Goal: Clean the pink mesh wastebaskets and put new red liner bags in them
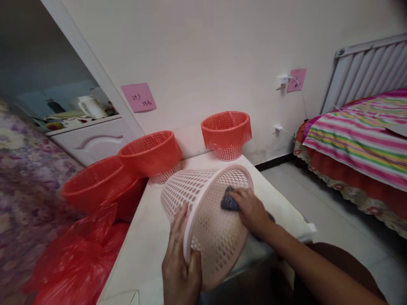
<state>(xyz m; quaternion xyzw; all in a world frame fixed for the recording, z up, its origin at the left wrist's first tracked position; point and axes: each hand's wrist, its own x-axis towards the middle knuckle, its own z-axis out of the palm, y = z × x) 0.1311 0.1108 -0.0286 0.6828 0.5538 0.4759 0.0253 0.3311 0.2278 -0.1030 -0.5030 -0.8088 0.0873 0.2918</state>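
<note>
A pale pink perforated plastic basket [190, 182] lies on its side on the white table, its mouth turned toward me and to the right. My left hand [181, 258] grips the basket's rim on the near left, thumb inside and fingers along the outer wall. In my right hand [251, 207] is a dark grey cloth [229, 200], bunched up and held at the inner wall of the basket close to the upper right rim. Whether the cloth presses firmly on the wall, I cannot tell.
Baskets lined with red bags stand at the table's back [225, 131], its far left [151, 154] and beyond its left side [95, 186]. Red plastic bags [82, 250] hang at lower left. A bed [359, 135] is at right, and plugged-in chargers [282, 79] are on the wall.
</note>
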